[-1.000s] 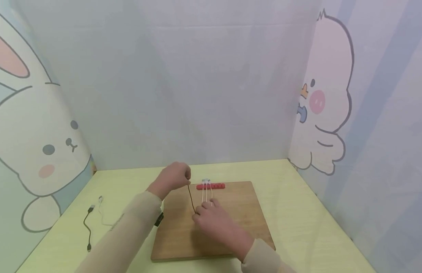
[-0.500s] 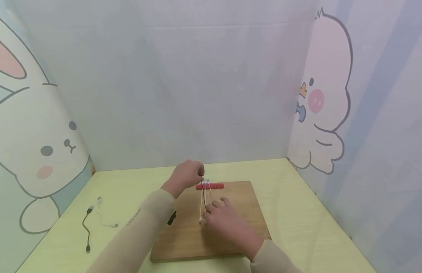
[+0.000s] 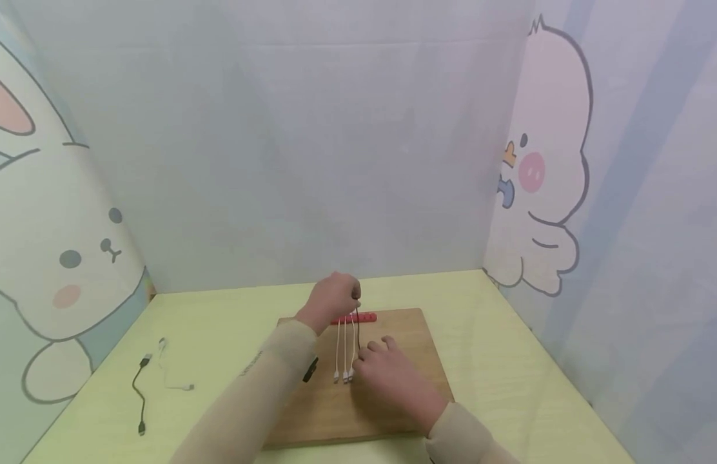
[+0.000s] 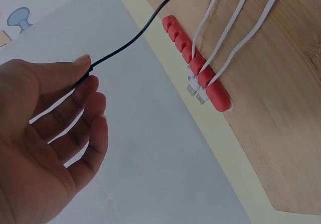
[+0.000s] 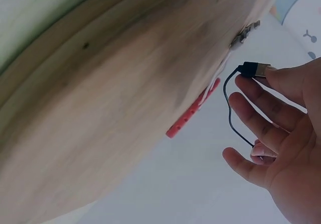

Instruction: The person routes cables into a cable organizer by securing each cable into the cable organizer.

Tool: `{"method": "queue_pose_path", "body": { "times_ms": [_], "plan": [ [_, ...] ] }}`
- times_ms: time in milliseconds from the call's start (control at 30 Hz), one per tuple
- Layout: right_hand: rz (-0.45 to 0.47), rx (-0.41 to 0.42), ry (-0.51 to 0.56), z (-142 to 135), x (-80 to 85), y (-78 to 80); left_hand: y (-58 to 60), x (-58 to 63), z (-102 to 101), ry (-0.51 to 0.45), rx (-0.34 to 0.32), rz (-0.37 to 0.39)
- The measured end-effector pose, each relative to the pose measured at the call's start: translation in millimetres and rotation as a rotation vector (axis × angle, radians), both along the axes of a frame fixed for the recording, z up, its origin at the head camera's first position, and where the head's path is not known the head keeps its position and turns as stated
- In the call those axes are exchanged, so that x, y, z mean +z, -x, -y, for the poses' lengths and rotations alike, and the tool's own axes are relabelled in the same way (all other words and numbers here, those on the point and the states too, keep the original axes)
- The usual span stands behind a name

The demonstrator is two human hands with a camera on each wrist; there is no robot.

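Note:
Thumb and index finger of my left hand [image 3: 335, 299] pinch one end of a black USB cable [image 4: 136, 39]; the connector there is mostly hidden by the fingers. My right hand [image 3: 390, 374] pinches the cable's USB plug [image 5: 255, 69] at the other end, its remaining fingers spread. The cable hangs between both hands over the wooden board [image 3: 413, 351]. A red cable holder [image 4: 218, 96] with a row of notches lies along the board's far edge. Several white cables [image 3: 337, 354] run side by side from its left notches, their near plugs lying on the board.
On the pale yellow table [image 3: 219, 316], left of the board, lie another short black USB cable [image 3: 141, 396] and a white cable [image 3: 166, 374]. A grey curtain [image 3: 312, 161] stands behind the table, with printed cartoon panels on both sides.
Both hands have moved right with the black cable, from left of the white cables to their right side. The near white plugs, hidden before, now show on the board.

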State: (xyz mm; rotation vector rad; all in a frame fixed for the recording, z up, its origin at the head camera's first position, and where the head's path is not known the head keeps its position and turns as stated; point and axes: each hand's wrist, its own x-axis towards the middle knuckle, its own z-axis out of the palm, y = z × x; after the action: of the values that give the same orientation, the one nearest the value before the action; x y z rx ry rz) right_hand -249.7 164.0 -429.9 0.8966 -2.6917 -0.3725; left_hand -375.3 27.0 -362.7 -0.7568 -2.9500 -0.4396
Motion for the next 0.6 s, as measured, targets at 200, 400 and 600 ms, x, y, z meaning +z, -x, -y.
{"method": "queue_pose_path", "body": {
  "times_ms": [200,400,600],
  "plan": [
    [0.038,-0.001,0.023,2,-0.5,2.7,6.9,-6.1,-8,0.007,0.006,0.008],
    [0.063,0.007,0.028,5,-4.1,4.9,20.5,-22.2,-13,0.029,0.020,-0.025],
    [0.087,0.007,0.041,9,-10.2,8.0,33.3,-48.0,-16,0.020,0.063,-0.007]
  ]
}}
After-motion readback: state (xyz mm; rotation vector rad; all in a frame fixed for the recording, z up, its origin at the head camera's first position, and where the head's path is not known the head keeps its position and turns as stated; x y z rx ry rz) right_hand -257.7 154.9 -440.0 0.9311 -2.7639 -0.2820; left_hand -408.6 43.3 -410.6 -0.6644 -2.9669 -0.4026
